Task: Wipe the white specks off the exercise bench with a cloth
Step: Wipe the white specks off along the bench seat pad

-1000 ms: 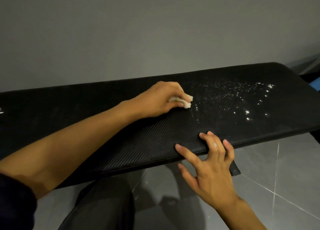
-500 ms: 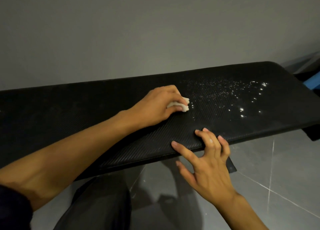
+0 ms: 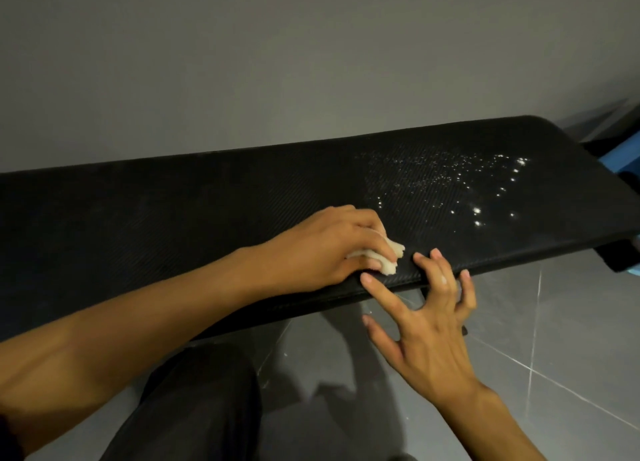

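Note:
A long black padded exercise bench (image 3: 173,211) runs across the view in front of a grey wall. White specks (image 3: 460,186) are scattered over its right part. My left hand (image 3: 325,249) presses a small white cloth (image 3: 147,264) against the pad close to the near edge, left of the specks. The cloth pokes out past my fingers. My right hand (image 3: 426,325) has its fingers spread, with the fingertips resting on the bench's near edge just right of the cloth; it holds nothing.
Grey floor tiles (image 3: 554,339) lie below the bench. My dark-trousered knee (image 3: 194,405) is under the near edge. A blue object (image 3: 620,157) sits past the bench's right end. The grey wall stands right behind the bench.
My left hand has dragged the cloth from the middle of the pad toward the near edge. The right hand has stayed on the edge.

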`<control>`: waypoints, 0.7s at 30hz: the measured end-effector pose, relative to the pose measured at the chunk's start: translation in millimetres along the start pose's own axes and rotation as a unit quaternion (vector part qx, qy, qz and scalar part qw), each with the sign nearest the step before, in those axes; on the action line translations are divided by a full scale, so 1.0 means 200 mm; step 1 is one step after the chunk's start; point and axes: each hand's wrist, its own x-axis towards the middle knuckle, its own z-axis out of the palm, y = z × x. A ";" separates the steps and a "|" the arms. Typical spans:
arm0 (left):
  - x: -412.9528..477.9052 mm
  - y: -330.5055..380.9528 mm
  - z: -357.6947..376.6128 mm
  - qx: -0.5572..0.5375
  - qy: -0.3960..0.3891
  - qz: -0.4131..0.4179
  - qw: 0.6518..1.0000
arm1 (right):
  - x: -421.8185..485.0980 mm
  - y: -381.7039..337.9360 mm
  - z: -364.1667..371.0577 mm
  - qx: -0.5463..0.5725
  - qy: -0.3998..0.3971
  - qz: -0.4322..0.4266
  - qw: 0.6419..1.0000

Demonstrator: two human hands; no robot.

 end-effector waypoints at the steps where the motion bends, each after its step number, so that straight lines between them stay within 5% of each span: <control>1: 0.02 -0.01 -0.01 0.006 0.014 -0.020 1.000 | 0.00 0.00 0.00 0.000 0.001 0.000 1.000; 4: 0.05 -0.05 -0.03 0.022 0.044 -0.058 0.997 | 0.00 -0.01 -0.01 -0.001 -0.005 0.002 1.000; 9: 0.02 0.03 0.00 -0.029 -0.052 0.030 0.998 | 0.00 -0.01 0.00 0.001 0.002 -0.004 1.000; 11: 0.05 -0.01 -0.02 -0.010 -0.034 0.026 0.999 | 0.00 -0.01 0.00 0.011 0.007 0.002 1.000; 16: 0.15 -0.15 -0.10 0.064 0.077 -0.121 0.988 | 0.00 0.00 0.00 0.005 0.012 0.002 1.000; 21: 0.11 -0.05 -0.06 0.041 0.014 -0.053 0.998 | 0.00 0.00 0.02 -0.002 0.022 0.002 1.000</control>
